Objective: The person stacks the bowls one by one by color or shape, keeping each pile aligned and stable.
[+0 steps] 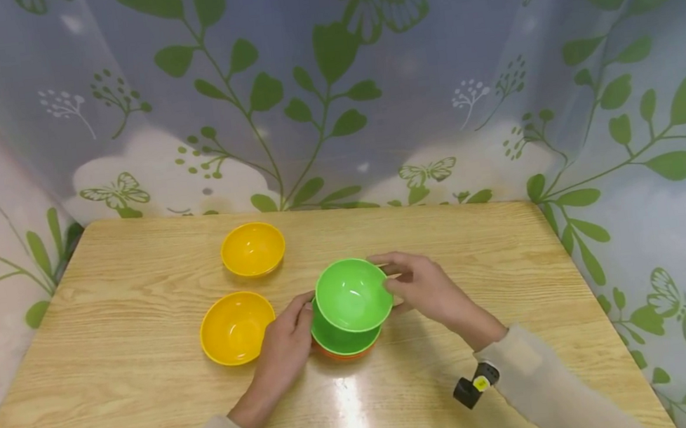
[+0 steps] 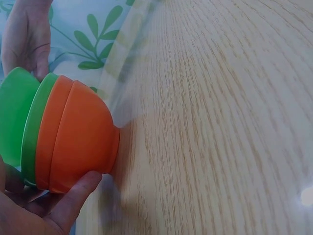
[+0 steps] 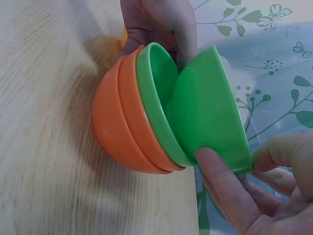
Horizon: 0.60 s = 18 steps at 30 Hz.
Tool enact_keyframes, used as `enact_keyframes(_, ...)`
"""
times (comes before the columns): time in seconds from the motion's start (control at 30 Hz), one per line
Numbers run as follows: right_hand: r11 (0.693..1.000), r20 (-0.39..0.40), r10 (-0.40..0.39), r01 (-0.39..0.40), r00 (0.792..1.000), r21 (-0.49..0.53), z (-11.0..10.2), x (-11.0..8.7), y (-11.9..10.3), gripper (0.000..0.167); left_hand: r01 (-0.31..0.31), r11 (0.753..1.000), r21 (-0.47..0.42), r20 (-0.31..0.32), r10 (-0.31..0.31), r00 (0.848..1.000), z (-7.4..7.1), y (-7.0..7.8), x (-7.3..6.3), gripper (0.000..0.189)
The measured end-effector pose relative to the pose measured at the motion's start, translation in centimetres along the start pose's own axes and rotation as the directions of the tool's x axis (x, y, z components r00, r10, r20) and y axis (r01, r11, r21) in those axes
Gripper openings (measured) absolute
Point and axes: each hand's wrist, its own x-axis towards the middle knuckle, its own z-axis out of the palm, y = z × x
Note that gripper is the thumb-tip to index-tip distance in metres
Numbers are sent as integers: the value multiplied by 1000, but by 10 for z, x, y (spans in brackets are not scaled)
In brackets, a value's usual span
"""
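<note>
My right hand (image 1: 425, 288) pinches the rim of a green bowl (image 1: 354, 290), thumb and fingers on its right side. That bowl is tilted above a second green bowl (image 1: 343, 343), its lower edge inside or against it; full contact is hard to see. Beneath the second green bowl are two nested orange bowls (image 3: 108, 115), standing on the table. On the stack's left side, my left hand (image 1: 284, 341) holds the bowls, with one digit low on the outer orange bowl (image 2: 88, 137) and others near the rims.
Two yellow bowls stand left of the stack: a nearer bowl (image 1: 233, 336) beside my left hand and a farther bowl (image 1: 252, 249). The wooden table (image 1: 117, 409) meets a leaf-patterned curtain (image 1: 309, 140) at its back edge.
</note>
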Motion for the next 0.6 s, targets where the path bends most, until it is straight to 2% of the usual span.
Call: enact_keyframes(0.6,998,24,-36,37,999,-46,8,-1,6,48,20,1000,-13,-8,-20,1000,1,1,-1,46)
